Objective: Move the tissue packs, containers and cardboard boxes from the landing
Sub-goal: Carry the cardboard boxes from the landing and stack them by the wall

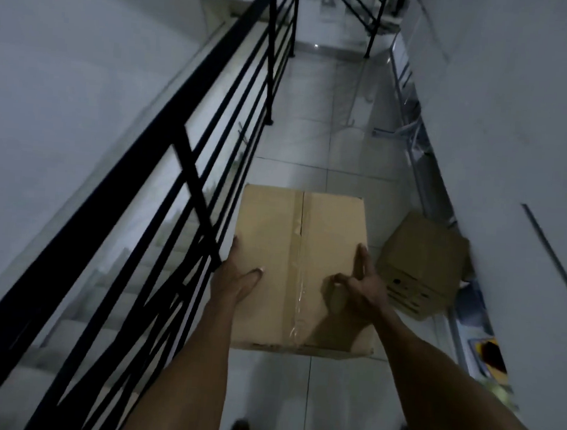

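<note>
I hold a taped cardboard box (299, 270) above the tiled landing floor, its top facing me. My left hand (236, 275) grips its left edge, thumb on top and fingers down the side. At the box's right edge, my right hand (358, 281) grips with thumb and two fingers lying on the top. A second cardboard box (420, 266) sits tilted on the floor against the right wall, just right of the held box.
A black metal railing (190, 180) runs along the left, with stairs (105, 302) going down beyond it. Metal strips (413, 147) and a yellow-and-black item (487, 360) lie along the right wall. The tiled landing (320, 116) stretches ahead to another railing.
</note>
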Tool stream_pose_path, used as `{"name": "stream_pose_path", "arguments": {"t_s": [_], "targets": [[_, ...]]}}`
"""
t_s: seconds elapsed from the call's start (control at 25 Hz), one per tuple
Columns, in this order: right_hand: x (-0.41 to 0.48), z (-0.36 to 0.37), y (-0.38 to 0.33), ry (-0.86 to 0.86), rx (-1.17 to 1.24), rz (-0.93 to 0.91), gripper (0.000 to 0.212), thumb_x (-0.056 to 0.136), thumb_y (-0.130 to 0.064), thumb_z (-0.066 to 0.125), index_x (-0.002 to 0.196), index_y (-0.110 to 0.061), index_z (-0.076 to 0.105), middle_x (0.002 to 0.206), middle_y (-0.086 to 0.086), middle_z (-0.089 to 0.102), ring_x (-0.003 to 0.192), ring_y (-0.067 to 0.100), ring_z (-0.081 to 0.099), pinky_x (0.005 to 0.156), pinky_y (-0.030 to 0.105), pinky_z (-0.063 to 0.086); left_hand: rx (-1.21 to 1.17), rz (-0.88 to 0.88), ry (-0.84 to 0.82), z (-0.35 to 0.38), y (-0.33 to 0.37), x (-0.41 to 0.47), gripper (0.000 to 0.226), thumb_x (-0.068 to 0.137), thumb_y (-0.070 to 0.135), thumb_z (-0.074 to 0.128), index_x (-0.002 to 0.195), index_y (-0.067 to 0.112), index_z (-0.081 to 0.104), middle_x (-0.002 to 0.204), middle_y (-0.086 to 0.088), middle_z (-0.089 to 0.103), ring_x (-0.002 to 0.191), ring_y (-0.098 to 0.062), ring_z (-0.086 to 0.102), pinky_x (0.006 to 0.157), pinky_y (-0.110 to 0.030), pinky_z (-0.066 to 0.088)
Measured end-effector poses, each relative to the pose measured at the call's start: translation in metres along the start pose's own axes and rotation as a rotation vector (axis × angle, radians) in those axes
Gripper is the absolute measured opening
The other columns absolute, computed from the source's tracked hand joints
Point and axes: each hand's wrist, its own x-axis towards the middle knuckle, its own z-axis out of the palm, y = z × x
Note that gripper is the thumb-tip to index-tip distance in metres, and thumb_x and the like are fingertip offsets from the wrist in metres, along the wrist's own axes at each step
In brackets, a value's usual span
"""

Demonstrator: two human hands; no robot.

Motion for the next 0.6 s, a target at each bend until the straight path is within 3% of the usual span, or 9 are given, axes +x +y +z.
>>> {"name": "stream_pose_path", "arguments": {"t_s": [0.08, 0.24, 0.36, 0.48, 0.6], "targets": [[-0.071, -0.004, 0.006, -0.043, -0.009, -0.047, 0.094, 0.083, -0.037, 0.068, 0.155, -0.038, 0.007, 0.160, 0.008, 0.024, 0.137, 0.039, 0.037, 0.112, 0.051, 0.034, 0.025, 0.015, 0.068, -0.007, -0.026, -0.079, 0.099, 0.085, 0.049, 0.067, 0.156, 0.037, -0.001, 0.159, -0.006, 0.029, 0.139, -0.032, 0.039, 0.111, -0.040, 0.033], [-0.215, -0.004, 0.033, -0.128, -0.044, -0.030, 0.101, 0.070, -0.053, 0.063, 0.154, -0.042, 0.009, 0.152, 0.013, 0.038, 0.127, 0.039, 0.047, 0.109, 0.050, 0.038, 0.007, -0.005, 0.132, -0.011, -0.083, -0.242, 0.099, 0.086, 0.047, 0.066, 0.157, 0.031, -0.002, 0.159, -0.004, 0.029, 0.139, -0.030, 0.039, 0.110, -0.040, 0.033], [-0.328, 0.007, 0.054, -0.194, -0.055, -0.075, 0.087, 0.085, -0.035, 0.062, 0.156, -0.032, 0.012, 0.152, 0.015, 0.036, 0.129, 0.038, 0.044, 0.105, 0.040, 0.035, -0.018, -0.108, 0.189, -0.014, -0.138, -0.364, 0.101, 0.084, 0.051, 0.066, 0.156, 0.035, -0.003, 0.155, -0.006, 0.037, 0.135, -0.032, 0.043, 0.106, -0.040, 0.037], [-0.429, 0.025, 0.074, -0.234, -0.083, -0.090, 0.074, 0.096, -0.028, 0.059, 0.155, -0.033, 0.016, 0.152, 0.011, 0.039, 0.129, 0.037, 0.045, 0.103, 0.042, 0.036, -0.016, -0.154, 0.206, -0.015, -0.196, -0.472, 0.100, 0.084, 0.051, 0.065, 0.156, 0.033, -0.002, 0.155, -0.006, 0.037, 0.135, -0.032, 0.044, 0.106, -0.042, 0.037], [-0.526, 0.043, 0.096, -0.219, -0.118, -0.101, 0.086, 0.087, -0.035, 0.070, 0.155, -0.037, 0.017, 0.146, 0.010, 0.048, 0.130, 0.039, 0.045, 0.107, 0.043, 0.037, -0.002, -0.163, 0.264, -0.014, -0.248, -0.574, 0.100, 0.085, 0.049, 0.063, 0.156, 0.029, -0.002, 0.155, -0.007, 0.036, 0.134, -0.031, 0.045, 0.107, -0.044, 0.038]]}}
